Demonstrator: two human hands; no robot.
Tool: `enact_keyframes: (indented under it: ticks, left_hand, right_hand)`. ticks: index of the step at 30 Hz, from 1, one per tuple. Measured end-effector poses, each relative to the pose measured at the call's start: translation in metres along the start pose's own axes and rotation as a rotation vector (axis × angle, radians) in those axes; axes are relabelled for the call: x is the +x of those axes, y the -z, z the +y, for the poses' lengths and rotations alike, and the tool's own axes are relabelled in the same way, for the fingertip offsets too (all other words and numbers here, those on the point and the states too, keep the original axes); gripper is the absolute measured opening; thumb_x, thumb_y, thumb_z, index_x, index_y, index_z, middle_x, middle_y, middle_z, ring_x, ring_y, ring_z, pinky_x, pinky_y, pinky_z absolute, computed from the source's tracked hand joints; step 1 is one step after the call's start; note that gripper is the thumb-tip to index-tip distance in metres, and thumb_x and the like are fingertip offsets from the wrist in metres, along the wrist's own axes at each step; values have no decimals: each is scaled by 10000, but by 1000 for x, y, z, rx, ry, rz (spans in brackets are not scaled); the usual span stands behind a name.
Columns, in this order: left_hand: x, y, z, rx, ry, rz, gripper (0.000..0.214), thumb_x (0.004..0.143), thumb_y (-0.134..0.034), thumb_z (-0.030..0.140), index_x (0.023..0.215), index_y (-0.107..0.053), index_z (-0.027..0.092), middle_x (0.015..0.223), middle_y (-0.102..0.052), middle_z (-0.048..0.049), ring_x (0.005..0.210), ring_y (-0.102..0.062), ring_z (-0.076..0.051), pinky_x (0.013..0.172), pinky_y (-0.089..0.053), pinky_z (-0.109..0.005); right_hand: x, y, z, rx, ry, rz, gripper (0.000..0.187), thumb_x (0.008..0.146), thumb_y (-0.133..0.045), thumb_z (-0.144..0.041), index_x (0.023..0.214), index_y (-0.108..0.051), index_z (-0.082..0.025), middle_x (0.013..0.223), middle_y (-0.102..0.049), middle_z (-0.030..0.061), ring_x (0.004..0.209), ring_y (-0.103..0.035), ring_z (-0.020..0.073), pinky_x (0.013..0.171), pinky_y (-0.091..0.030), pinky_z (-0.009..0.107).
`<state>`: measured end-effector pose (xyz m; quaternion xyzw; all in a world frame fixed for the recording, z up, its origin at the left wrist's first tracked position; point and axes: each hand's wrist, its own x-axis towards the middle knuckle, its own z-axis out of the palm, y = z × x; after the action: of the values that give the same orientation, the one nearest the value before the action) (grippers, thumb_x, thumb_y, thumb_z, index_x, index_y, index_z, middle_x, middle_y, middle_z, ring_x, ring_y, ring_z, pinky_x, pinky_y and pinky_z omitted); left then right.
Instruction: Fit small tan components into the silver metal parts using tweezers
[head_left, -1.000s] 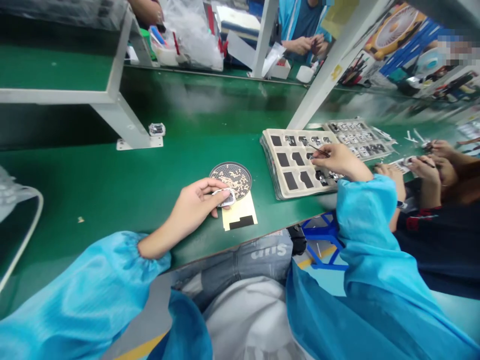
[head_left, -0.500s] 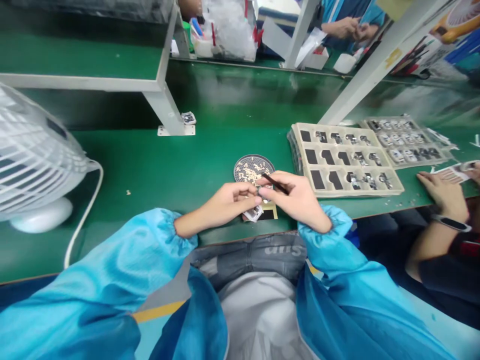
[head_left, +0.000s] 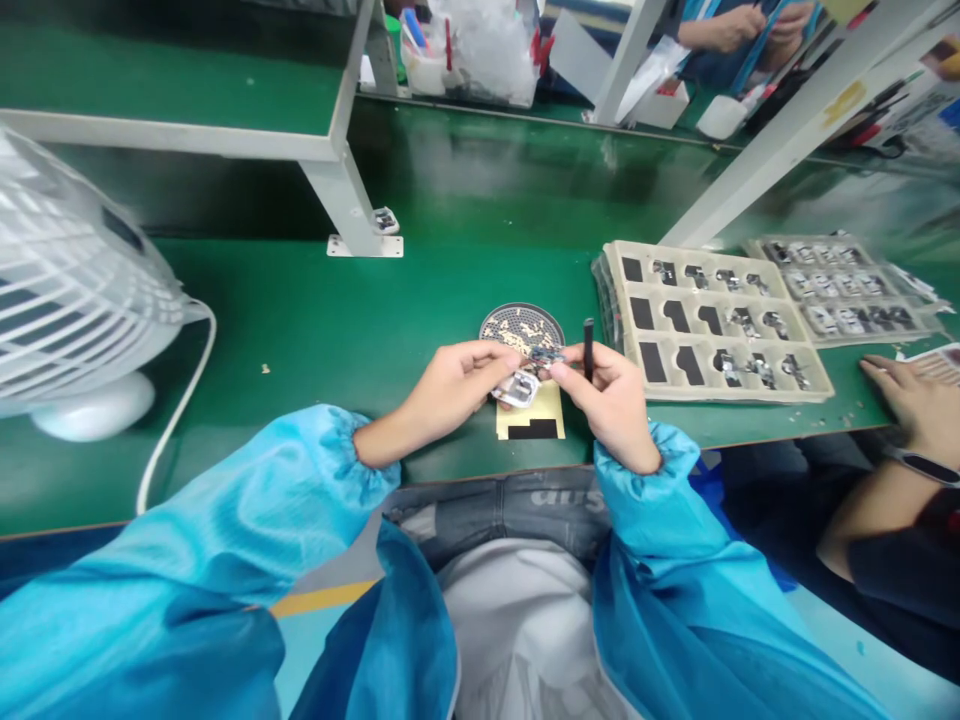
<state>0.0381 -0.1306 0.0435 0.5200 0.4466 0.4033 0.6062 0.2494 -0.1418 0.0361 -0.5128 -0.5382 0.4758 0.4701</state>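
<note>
My left hand (head_left: 450, 388) pinches a small white-framed part (head_left: 517, 390) just above a yellow card (head_left: 531, 412) with a black strip. My right hand (head_left: 609, 392) is closed on black tweezers (head_left: 588, 346) that stick upward, and its fingertips hold a tiny metal piece (head_left: 545, 355) against the white part. Both hands meet near the bench's front edge, right in front of a round perforated dish (head_left: 521, 325) of small metal pieces. A beige tray (head_left: 814, 382) of pockets, some holding dark components, lies to the right.
A white desk fan (head_left: 71, 300) with its cable stands at the left on the green bench (head_left: 315, 320). A white frame post (head_left: 352, 205) is bolted behind. A second parts tray (head_left: 844, 290) and another person's hand (head_left: 904, 392) are at the right.
My right hand came back from the beige tray to meet my left hand at the yellow card. The tweezers now point upward. The view swung left, bringing the fan in.
</note>
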Motion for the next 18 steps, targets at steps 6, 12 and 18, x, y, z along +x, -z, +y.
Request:
enact_keyframes:
  ticks: [6, 12, 18]
  left_hand:
    - [2, 5, -4, -104, -28, 36, 406, 883, -750, 496, 1072, -832, 147, 916, -768, -84, 623, -597, -128, 552, -506, -254]
    - [-2, 3, 0, -43, -99, 63, 350, 883, -755, 412, 1112, -827, 159, 983, -786, -76, 603, -593, -111, 602, -516, -263]
    - [-5, -1, 0, -28, -157, 48, 365, 876, -772, 362, 1173, -787, 150, 1108, -793, -103, 762, -684, -152, 667, -560, -261]
  right_hand:
    - [-4, 3, -2, 10, -51, -117, 317, 732, -929, -470, 836, -799, -200, 728, -770, 40, 651, -682, 185, 635, -561, 315]
    - [-4, 0, -1, -76, -74, -152, 324, 787, -881, -503, 779, -805, -188, 651, -728, 27, 598, -623, 149, 593, -490, 273]
    - [-2, 0, 1, -44, -88, -129, 399, 828, -833, -563, 766, -778, -172, 627, -678, 14, 529, -459, 99, 489, -328, 246]
